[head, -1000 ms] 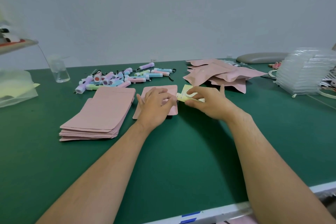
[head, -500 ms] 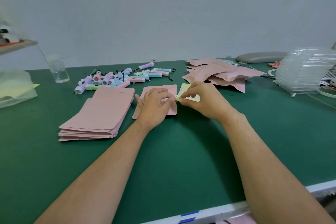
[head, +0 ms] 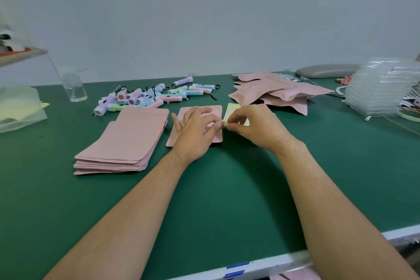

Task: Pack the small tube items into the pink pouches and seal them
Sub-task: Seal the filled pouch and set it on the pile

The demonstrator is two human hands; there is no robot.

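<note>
A flat pink pouch (head: pixel 217 136) lies on the green mat, and my left hand (head: pixel 195 134) rests on it with fingers spread. My right hand (head: pixel 254 127) pinches a small yellow sticker (head: pixel 224 123) right at my left fingertips, beside the pouch's right edge. Under my right hand lies the pale yellow sticker sheet (head: pixel 232 108), mostly hidden. A stack of empty pink pouches (head: pixel 127 138) sits to the left. Behind it is a pile of pastel tube items (head: pixel 150 96) with black cords. Filled pink pouches (head: pixel 279 93) are heaped at the back right.
A clear cup (head: pixel 73 86) and a plastic bag (head: pixel 18 109) stand at the far left. Stacked clear plastic trays (head: pixel 381 88) and a grey pad (head: pixel 327 70) are at the back right. The table's white front edge (head: pixel 261 266) runs close to me.
My right hand lifted off the sticker sheet and moved left, bringing a small sticker to my left fingertips. My left hand stayed on the pouch, with its fingers now spread wider.
</note>
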